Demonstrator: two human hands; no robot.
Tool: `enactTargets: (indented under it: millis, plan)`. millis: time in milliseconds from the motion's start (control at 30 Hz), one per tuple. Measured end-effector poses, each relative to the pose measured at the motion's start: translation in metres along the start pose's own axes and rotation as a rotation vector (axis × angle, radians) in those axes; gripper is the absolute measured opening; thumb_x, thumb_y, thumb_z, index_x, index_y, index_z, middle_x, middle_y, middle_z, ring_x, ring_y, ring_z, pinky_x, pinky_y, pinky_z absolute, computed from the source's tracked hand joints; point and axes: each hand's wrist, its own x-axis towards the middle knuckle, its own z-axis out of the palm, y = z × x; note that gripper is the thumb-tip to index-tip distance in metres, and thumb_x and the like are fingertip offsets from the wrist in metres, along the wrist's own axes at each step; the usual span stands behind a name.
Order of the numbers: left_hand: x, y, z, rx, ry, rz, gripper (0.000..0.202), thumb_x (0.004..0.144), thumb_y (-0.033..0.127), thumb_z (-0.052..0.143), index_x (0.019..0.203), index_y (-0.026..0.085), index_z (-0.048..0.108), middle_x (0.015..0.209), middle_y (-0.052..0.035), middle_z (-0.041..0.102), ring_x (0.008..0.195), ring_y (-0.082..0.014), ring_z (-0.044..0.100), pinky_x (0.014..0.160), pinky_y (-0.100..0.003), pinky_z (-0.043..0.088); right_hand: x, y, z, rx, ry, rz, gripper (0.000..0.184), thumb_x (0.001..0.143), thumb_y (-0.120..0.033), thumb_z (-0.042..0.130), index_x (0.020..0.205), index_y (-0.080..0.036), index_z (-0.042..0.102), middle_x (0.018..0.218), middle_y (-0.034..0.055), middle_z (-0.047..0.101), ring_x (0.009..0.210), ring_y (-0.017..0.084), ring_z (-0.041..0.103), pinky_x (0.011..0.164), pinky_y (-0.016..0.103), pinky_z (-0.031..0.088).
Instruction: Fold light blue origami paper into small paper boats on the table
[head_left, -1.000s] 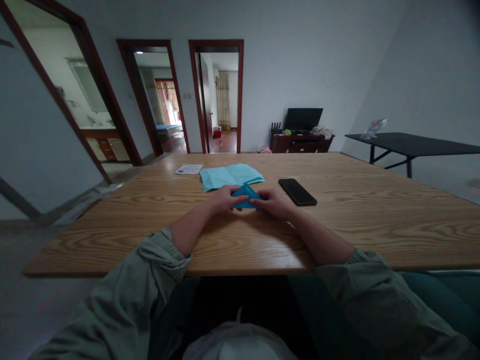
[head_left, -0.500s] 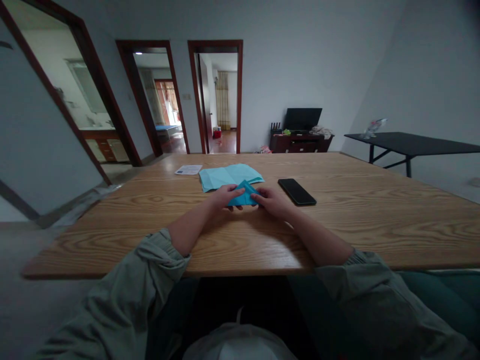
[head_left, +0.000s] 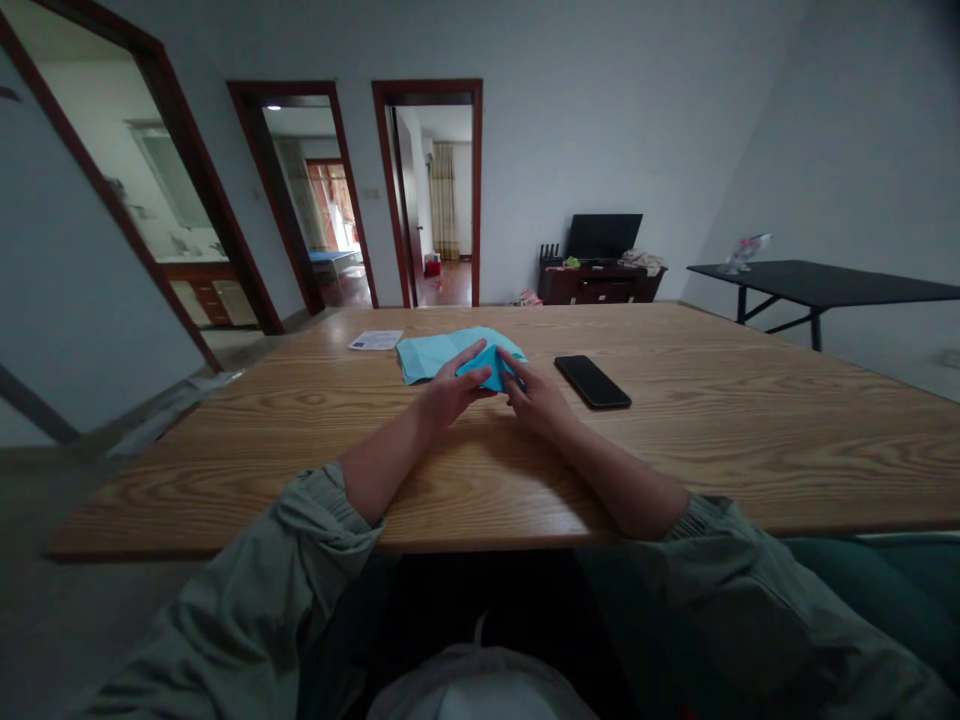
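A small piece of folded bright blue paper (head_left: 489,366) is held between my two hands, just above the wooden table. My left hand (head_left: 451,390) grips its left side, with the thumb lying across the front. On the other side, my right hand (head_left: 534,392) pinches the right part, its fingers bent around the edge. Parts of the paper and several fingertips are hidden behind the hands. Right behind them, a lighter blue creased sheet (head_left: 427,352) lies flat on the table.
A black phone (head_left: 592,381) rests on the wooden table (head_left: 750,420) to the right of my hands. Farther left lies a white printed card (head_left: 376,340). A black folding table (head_left: 817,283) stands beyond at right, and a TV (head_left: 604,237) sits on a dark cabinet at the back.
Both hands have shifted slightly up and have changed their hold. The blue paper has turned from a wide, peaked shape into a smaller-looking one, more covered by the fingers.
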Motion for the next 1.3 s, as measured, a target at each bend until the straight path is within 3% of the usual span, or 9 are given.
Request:
enactTargets:
  millis: [100, 167, 333, 467, 600, 733, 833, 967, 1300]
  plan:
    - [0.001, -0.002, 0.004, 0.018, 0.041, 0.062, 0.077, 0.073, 0.031, 0.067, 0.140, 0.020, 0.030, 0.118, -0.0093, 0.057, 0.102, -0.0193, 0.058, 0.093, -0.039, 0.046, -0.002, -0.003, 0.001, -0.129, 0.054, -0.026, 0.052, 0.092, -0.048, 0.035, 0.138, -0.027, 0.042, 0.091, 0.0083, 0.064, 0.071, 0.020, 0.060, 0.071, 0.035, 0.046]
    - [0.003, -0.004, 0.005, 0.052, 0.047, 0.109, 0.078, 0.070, 0.030, 0.070, 0.138, 0.021, 0.033, 0.116, -0.0081, 0.058, 0.103, -0.0194, 0.058, 0.094, -0.039, 0.045, -0.003, -0.004, 0.001, -0.158, 0.020, -0.031, 0.055, 0.092, -0.050, 0.032, 0.140, -0.025, 0.039, 0.087, 0.0085, 0.065, 0.072, 0.021, 0.061, 0.070, 0.034, 0.046]
    - [0.010, -0.009, 0.001, 0.307, 0.024, 0.219, 0.062, 0.065, 0.027, 0.074, 0.122, 0.014, 0.053, 0.114, -0.0099, 0.060, 0.103, -0.0235, 0.057, 0.093, -0.040, 0.045, -0.007, -0.014, 0.001, -0.304, -0.058, -0.075, 0.062, 0.088, -0.055, 0.038, 0.140, -0.021, 0.039, 0.079, 0.0080, 0.066, 0.072, 0.023, 0.061, 0.066, 0.031, 0.042]
    - [0.012, -0.013, -0.004, 0.423, 0.049, 0.214, 0.063, 0.069, 0.030, 0.071, 0.127, 0.013, 0.051, 0.122, -0.0117, 0.057, 0.104, -0.0253, 0.057, 0.091, -0.041, 0.046, -0.008, -0.020, 0.001, -0.407, -0.062, -0.079, 0.056, 0.090, -0.054, 0.034, 0.132, -0.020, 0.050, 0.074, 0.0072, 0.066, 0.065, 0.020, 0.059, 0.062, 0.028, 0.038]
    - [0.013, -0.017, -0.008, 0.448, 0.061, 0.216, 0.062, 0.070, 0.032, 0.071, 0.127, 0.014, 0.052, 0.126, -0.0121, 0.055, 0.105, -0.0242, 0.057, 0.090, -0.036, 0.047, -0.008, -0.019, 0.000, -0.437, -0.081, -0.120, 0.053, 0.091, -0.053, 0.032, 0.127, -0.020, 0.054, 0.083, 0.0083, 0.068, 0.072, 0.021, 0.060, 0.063, 0.027, 0.037]
    - [0.015, -0.019, -0.010, 0.422, 0.061, 0.181, 0.064, 0.071, 0.033, 0.070, 0.130, 0.018, 0.048, 0.131, -0.0135, 0.052, 0.094, -0.0201, 0.061, 0.077, -0.030, 0.050, -0.007, -0.015, 0.001, -0.420, -0.085, -0.127, 0.051, 0.092, -0.051, 0.030, 0.124, -0.021, 0.056, 0.087, 0.0085, 0.069, 0.079, 0.022, 0.061, 0.067, 0.028, 0.038]
    - [0.015, -0.018, -0.009, 0.418, 0.057, 0.150, 0.067, 0.070, 0.034, 0.070, 0.130, 0.017, 0.046, 0.128, -0.0152, 0.054, 0.086, -0.0173, 0.061, 0.068, -0.026, 0.049, -0.006, -0.013, 0.001, -0.392, -0.088, -0.142, 0.050, 0.093, -0.050, 0.030, 0.124, -0.020, 0.055, 0.094, 0.0093, 0.068, 0.084, 0.022, 0.061, 0.071, 0.029, 0.039]
    - [0.012, -0.013, -0.006, 0.435, 0.079, 0.108, 0.067, 0.068, 0.036, 0.071, 0.127, 0.015, 0.046, 0.120, -0.0139, 0.059, 0.086, -0.0177, 0.062, 0.066, -0.025, 0.049, -0.006, -0.013, 0.000, -0.364, -0.118, -0.156, 0.049, 0.093, -0.048, 0.031, 0.123, -0.019, 0.055, 0.104, 0.0101, 0.067, 0.092, 0.022, 0.059, 0.075, 0.029, 0.039]
    - [0.013, -0.017, -0.011, 0.501, 0.050, 0.122, 0.055, 0.074, 0.033, 0.065, 0.123, 0.014, 0.045, 0.114, -0.0123, 0.061, 0.087, -0.0176, 0.062, 0.070, -0.027, 0.050, -0.007, -0.021, -0.001, -0.445, -0.115, -0.126, 0.042, 0.093, -0.039, 0.030, 0.102, -0.016, 0.064, 0.086, 0.0097, 0.067, 0.077, 0.021, 0.059, 0.068, 0.028, 0.036]
